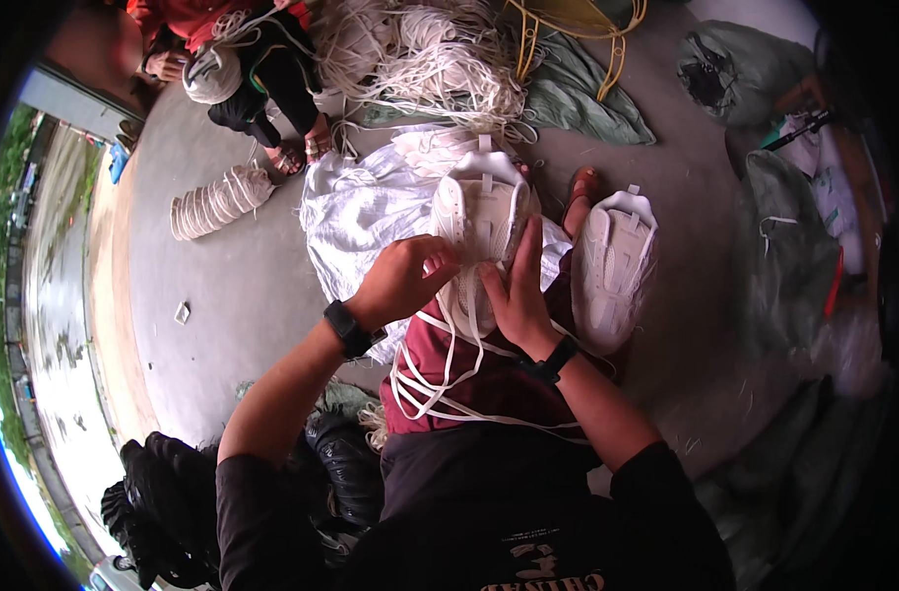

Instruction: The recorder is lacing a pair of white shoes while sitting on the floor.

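Observation:
A white sneaker [479, 222] lies on my lap with its heel tab pointing away from me. My right hand [518, 295] holds its right side, with the thumb over the front and the fingers along the edge. My left hand [410, 276] is at the sneaker's left edge by the eyelets. Its fingers are curled together, and whatever they pinch is hidden. Long white laces [440, 384] trail from the sneaker over my dark red legwear. A second white sneaker [615, 266] rests by my right leg, its heel tab also pointing away.
Beyond my knees lies a crumpled white cloth [351, 212]. A big heap of white laces [440, 69] sits behind it, and a coiled lace bundle [218, 202] lies on the floor. Another person [262, 69] sits at the upper left. Sacks [779, 236] stand right; black bags [174, 502] lie lower left.

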Action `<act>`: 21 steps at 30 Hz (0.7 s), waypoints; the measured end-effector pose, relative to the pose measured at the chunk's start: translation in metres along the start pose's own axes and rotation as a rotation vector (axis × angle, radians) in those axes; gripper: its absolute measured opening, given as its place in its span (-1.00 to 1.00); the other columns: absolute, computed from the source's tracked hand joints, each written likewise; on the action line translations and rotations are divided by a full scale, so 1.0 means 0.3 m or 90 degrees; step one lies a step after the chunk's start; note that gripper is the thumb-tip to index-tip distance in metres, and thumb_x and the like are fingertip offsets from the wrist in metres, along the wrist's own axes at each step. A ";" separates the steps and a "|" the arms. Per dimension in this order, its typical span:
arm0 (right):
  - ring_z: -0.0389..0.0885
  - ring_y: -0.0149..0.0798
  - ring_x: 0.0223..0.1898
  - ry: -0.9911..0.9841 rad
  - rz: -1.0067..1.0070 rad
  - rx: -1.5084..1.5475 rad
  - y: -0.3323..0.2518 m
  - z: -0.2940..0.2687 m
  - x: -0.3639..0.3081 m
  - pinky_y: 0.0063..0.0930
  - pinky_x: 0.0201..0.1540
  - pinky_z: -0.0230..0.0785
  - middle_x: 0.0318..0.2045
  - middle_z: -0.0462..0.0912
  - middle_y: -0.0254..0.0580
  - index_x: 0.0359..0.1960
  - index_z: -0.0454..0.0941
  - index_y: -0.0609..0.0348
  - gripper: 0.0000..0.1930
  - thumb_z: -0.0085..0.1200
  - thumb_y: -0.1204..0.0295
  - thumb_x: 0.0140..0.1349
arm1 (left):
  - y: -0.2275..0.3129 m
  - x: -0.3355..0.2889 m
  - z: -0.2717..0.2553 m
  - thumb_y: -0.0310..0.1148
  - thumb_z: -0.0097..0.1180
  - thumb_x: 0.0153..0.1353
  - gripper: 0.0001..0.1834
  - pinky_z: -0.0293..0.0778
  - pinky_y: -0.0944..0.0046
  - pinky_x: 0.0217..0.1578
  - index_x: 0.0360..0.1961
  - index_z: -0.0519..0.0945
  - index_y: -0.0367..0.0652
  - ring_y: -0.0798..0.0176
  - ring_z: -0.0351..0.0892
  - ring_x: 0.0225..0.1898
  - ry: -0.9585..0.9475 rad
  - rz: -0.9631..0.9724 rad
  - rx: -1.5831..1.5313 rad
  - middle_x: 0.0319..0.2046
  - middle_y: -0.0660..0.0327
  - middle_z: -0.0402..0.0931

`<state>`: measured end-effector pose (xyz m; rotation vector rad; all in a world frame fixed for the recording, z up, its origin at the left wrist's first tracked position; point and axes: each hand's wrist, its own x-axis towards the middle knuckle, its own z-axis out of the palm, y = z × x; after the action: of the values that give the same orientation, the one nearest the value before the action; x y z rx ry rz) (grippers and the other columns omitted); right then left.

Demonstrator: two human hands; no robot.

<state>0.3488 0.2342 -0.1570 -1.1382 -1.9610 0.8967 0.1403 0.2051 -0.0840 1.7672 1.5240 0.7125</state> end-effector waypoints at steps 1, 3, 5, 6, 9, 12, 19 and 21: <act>-0.38 0.19 0.53 -0.001 -0.011 -0.002 0.008 -0.009 0.005 -0.12 0.52 -0.42 0.48 -0.35 0.35 0.45 -0.40 0.46 -0.12 -0.08 0.19 0.43 | 0.004 0.016 0.003 -0.36 0.20 0.23 -0.79 0.57 0.09 -0.18 -0.14 0.67 -0.18 -0.06 0.68 -0.26 -0.007 0.008 -0.006 -0.30 0.00 0.67; -0.39 0.18 0.53 -0.004 -0.015 -0.003 0.019 -0.026 0.009 -0.12 0.52 -0.43 0.48 -0.36 0.35 0.45 -0.41 0.47 -0.11 -0.08 0.19 0.43 | 0.022 0.040 0.004 -0.37 0.21 0.21 -0.79 0.57 0.10 -0.17 -0.14 0.66 -0.17 -0.06 0.67 -0.24 -0.017 0.025 0.001 -0.28 0.02 0.66; -0.39 0.18 0.53 -0.004 0.004 -0.001 0.021 -0.036 0.008 -0.13 0.52 -0.43 0.48 -0.36 0.34 0.45 -0.41 0.47 -0.10 -0.07 0.18 0.43 | 0.049 0.060 -0.007 -0.38 0.23 0.19 -0.78 0.56 0.11 -0.16 -0.13 0.66 -0.17 -0.05 0.66 -0.22 -0.029 0.042 0.009 -0.27 0.04 0.66; -0.39 0.18 0.53 -0.007 0.021 0.000 0.022 -0.042 0.009 -0.13 0.52 -0.44 0.48 -0.36 0.34 0.45 -0.42 0.47 -0.09 -0.06 0.17 0.42 | 0.058 0.072 -0.015 -0.39 0.26 0.16 -0.75 0.54 0.11 -0.11 -0.11 0.64 -0.14 0.00 0.63 -0.16 -0.048 0.068 0.082 -0.18 0.07 0.62; -0.39 0.19 0.53 -0.002 0.020 0.025 0.025 -0.067 0.023 -0.12 0.52 -0.44 0.48 -0.34 0.36 0.44 -0.42 0.49 -0.07 -0.04 0.15 0.41 | 0.117 0.104 -0.011 -0.39 0.31 0.09 -0.65 0.47 0.07 0.02 -0.05 0.62 -0.07 0.02 0.50 0.01 -0.007 0.165 0.244 -0.01 0.13 0.52; -0.38 0.21 0.53 -0.005 0.037 0.025 0.027 -0.099 0.025 -0.11 0.52 -0.43 0.47 -0.34 0.39 0.44 -0.41 0.49 -0.07 -0.04 0.14 0.41 | 0.159 0.147 -0.015 -0.31 0.37 0.00 -0.51 0.31 -0.02 0.24 0.02 0.58 0.01 -0.05 0.28 0.24 0.001 0.236 0.358 0.13 0.15 0.39; -0.36 0.28 0.52 0.016 0.015 -0.008 0.054 -0.146 0.025 -0.06 0.51 -0.42 0.47 -0.32 0.41 0.45 -0.39 0.49 -0.08 -0.03 0.16 0.41 | 0.181 0.271 -0.003 -0.27 0.40 -0.08 -0.45 0.28 0.01 0.32 0.01 0.55 -0.09 -0.01 0.38 0.21 -0.140 0.415 0.476 0.07 0.08 0.46; -0.37 0.29 0.51 0.013 -0.008 0.007 0.053 -0.162 0.029 -0.04 0.51 -0.41 0.47 -0.31 0.39 0.45 -0.40 0.46 -0.07 0.02 0.23 0.38 | 0.181 0.293 0.004 -0.29 0.39 -0.09 -0.46 0.32 0.01 0.27 -0.01 0.56 -0.10 0.00 0.41 0.18 -0.149 0.429 0.485 0.05 0.07 0.48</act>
<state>0.3924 0.2586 -0.1427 -1.1242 -1.9427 0.8851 0.1887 0.2876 -0.0445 2.8837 1.0842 0.1809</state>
